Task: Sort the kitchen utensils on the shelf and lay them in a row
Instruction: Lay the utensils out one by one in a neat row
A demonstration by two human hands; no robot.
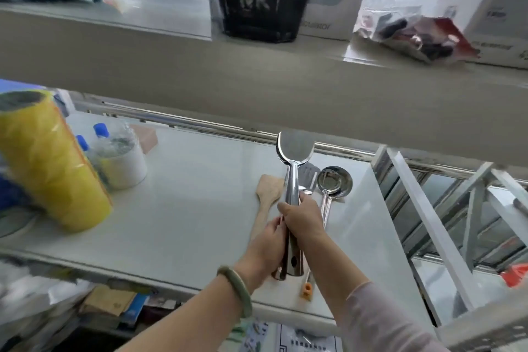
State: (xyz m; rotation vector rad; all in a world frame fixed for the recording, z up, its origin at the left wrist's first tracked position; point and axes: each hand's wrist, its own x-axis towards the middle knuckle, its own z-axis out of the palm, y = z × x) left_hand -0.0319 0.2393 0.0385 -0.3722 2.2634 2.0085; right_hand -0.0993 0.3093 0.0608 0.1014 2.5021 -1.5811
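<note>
Steel spatula [294, 180], held above the white shelf [185, 194] with its long axis running almost straight away from the person: blade at the far end, near the rail at the back of the shelf, and the hollow handle end with its hanging hole at the near end, over the front edge. The right hand [303, 220] is wrapped closed around the upper handle, just below the neck. The left hand [270, 248] is closed on the lower handle, beside and slightly nearer than the right, so both hands carry the one tool.

Beneath and around it lie the utensils not yet in hand. A wooden spatula [267, 194] rests on the shelf just to the left, roughly parallel. A steel ladle [335, 181] lies just to the right, bowl far and handle near. A slotted turner [308, 173] is partly hidden behind the held handle, its orange handle tip showing at the shelf front.

The open run of shelf lies to the left of this cluster. Judged from this, setting the steel spatula down parallel to its neighbours would start or extend the row.
</note>
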